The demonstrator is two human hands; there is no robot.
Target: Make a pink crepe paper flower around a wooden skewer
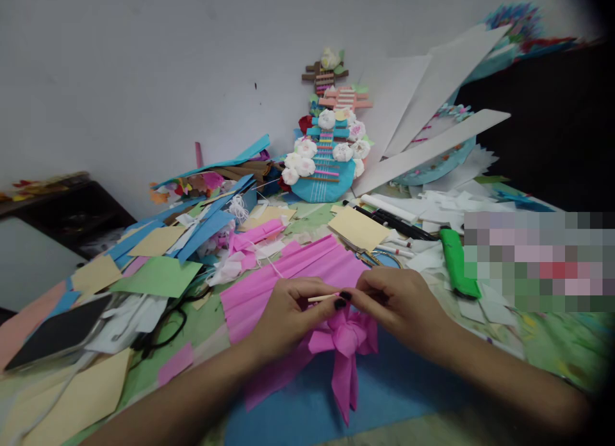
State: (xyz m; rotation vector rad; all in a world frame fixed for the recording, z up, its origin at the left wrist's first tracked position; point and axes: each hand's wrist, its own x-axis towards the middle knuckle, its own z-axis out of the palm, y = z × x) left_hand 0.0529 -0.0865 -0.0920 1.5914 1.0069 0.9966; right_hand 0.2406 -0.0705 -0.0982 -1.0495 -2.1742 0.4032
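Both hands meet at the middle, pinching at the top of a pink crepe paper bow (346,343) with hanging tails. My left hand (288,308) is closed, and a thin pale stick (321,298) shows between its thumb and fingers. My right hand (406,305) is closed too, its thumb tip touching the left thumb above the bow's knot. What the right fingers grip behind the thumb is partly hidden. Beneath and behind the hands spreads a pleated pink crepe paper sheet (298,266). A blue sheet (384,395) lies under the bow.
A blue paper instrument with white flowers (323,186) leans on the wall. Scissors (379,259), black pens (403,222) and a green tube-like object (456,263) lie to the right. Paper scraps, a phone (60,334) and a white cable (52,401) crowd the left.
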